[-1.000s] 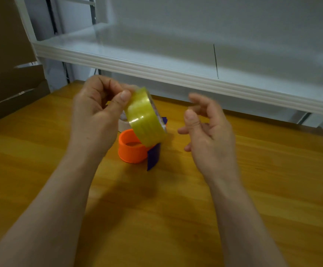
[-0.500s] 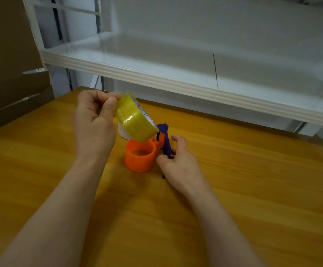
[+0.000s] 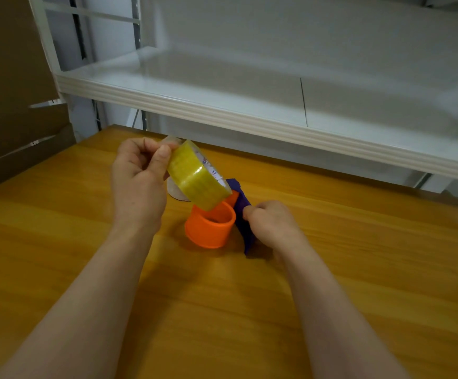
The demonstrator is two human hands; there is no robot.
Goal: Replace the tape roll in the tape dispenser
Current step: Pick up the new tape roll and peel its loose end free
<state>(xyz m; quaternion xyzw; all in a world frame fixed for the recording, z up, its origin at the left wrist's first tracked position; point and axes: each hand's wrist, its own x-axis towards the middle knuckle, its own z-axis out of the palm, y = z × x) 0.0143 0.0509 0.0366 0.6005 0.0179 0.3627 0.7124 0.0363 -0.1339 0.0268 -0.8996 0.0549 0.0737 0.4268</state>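
My left hand (image 3: 137, 181) holds a yellowish roll of clear tape (image 3: 195, 177) in the air, tilted, just above the dispenser. The tape dispenser (image 3: 210, 228) stands on the wooden table (image 3: 359, 255); it has an orange round hub and a dark blue body on its right side. My right hand (image 3: 273, 222) is closed around the blue part, its fingers curled against it. Behind the roll, a pale cardboard ring (image 3: 175, 191) lies on the table, mostly hidden.
A white shelf (image 3: 249, 116) juts out over the far edge of the table, a little above the hands. A brown cardboard box (image 3: 11, 105) stands at the left.
My right hand came down from the air and closed on the dispenser's blue part. My left hand kept the tape roll up, shifting it slightly over the orange hub.
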